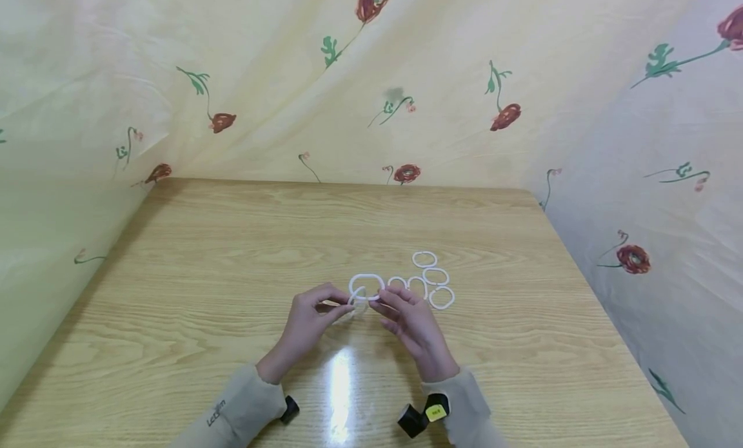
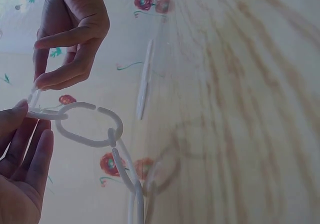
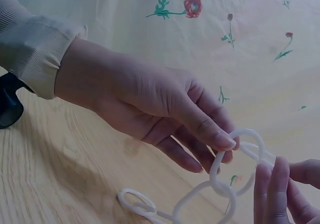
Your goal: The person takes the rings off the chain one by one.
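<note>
In the head view, my left hand [image 1: 307, 322] pinches a white plastic chain link [image 1: 355, 296] between thumb and fingers. Beside it, my right hand [image 1: 415, 329] pinches the lower right end of another white oval link [image 1: 367, 276], which stands above the fingertips. Further joined links [image 2: 90, 125] hang from the fingers in the left wrist view, with my right hand [image 2: 75, 39] at the top and my left hand [image 2: 25, 169] at lower left. From the right wrist view, the left thumb and fingertips grip a link [image 3: 245, 132]; the right fingers [image 3: 278, 184] touch close by.
Several loose white links [image 1: 441, 298] lie on the wooden table [image 1: 232, 242] just right of and beyond the right hand, some partly hidden by it. Flower-patterned cloth [image 1: 261, 80] hangs behind the table and along both sides.
</note>
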